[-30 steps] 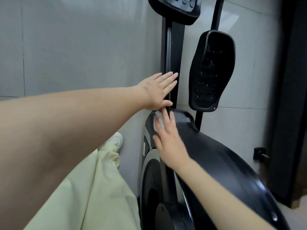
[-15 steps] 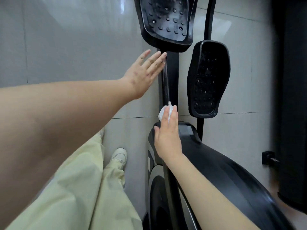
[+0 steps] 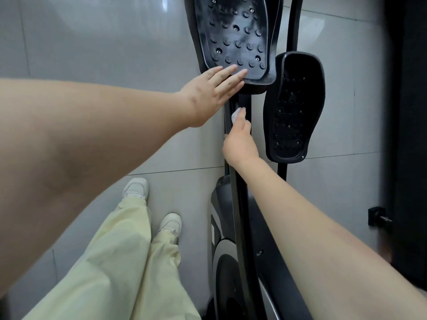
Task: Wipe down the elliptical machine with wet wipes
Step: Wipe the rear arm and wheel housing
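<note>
The black elliptical machine fills the right half, with its flywheel housing [image 3: 272, 262] low down and a black bar [image 3: 238, 181] running up to the near studded pedal [image 3: 235, 35]. My right hand [image 3: 240, 142] holds a crumpled white wet wipe [image 3: 236, 114] against that bar, just below the near pedal. My left hand [image 3: 215, 93] lies flat with straight fingers on the lower edge of the near pedal. A second pedal [image 3: 293, 107] sits to the right.
Grey floor tiles [image 3: 92, 42] spread to the left. My legs in pale green trousers [image 3: 129, 262] and white shoes [image 3: 136, 188] stand beside the machine. A dark panel [image 3: 406, 112] and a small black fitting [image 3: 376, 215] lie at the right.
My right hand has slid the wipe from the housing top up along the bar toward the near pedal. My left hand moved up from the bar onto the pedal's lower edge.
</note>
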